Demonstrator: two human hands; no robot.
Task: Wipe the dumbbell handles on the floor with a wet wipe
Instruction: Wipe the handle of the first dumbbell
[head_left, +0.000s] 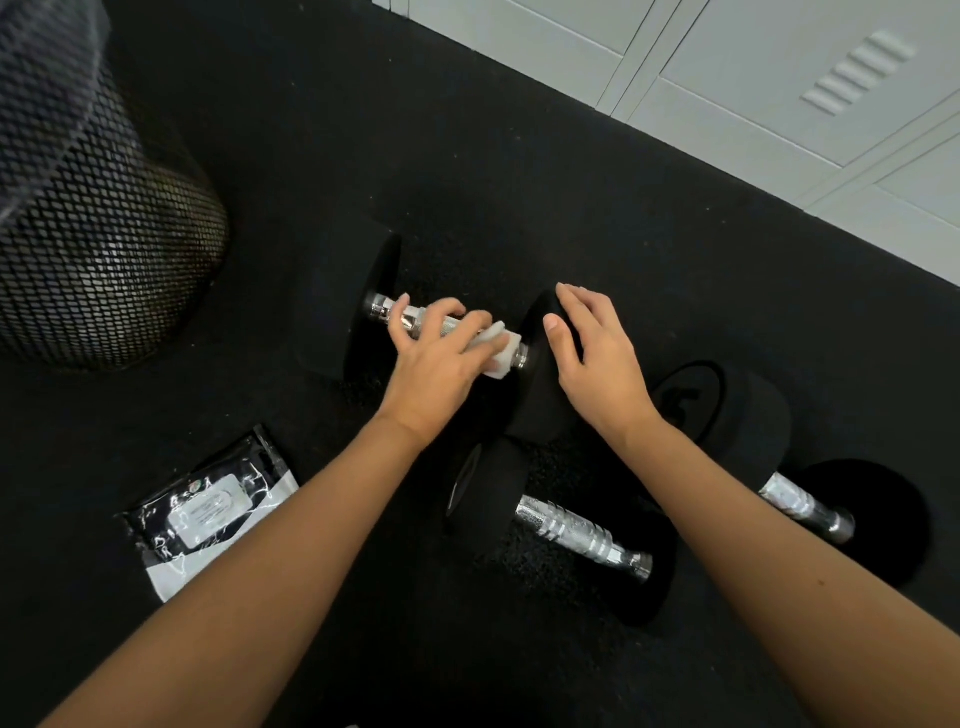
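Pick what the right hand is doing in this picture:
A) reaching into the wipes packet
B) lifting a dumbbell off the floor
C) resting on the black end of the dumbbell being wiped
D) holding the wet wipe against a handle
C: the right hand lies with relaxed fingers on the dumbbell's black end, while the left hand presses the wet wipe to the handle.

Open floor (467, 156) beyond the far dumbbell (441, 332), mesh bin (104, 234) blocking left, two dumbbells (571, 525) crowding right, wipes pack (208, 512) near left.
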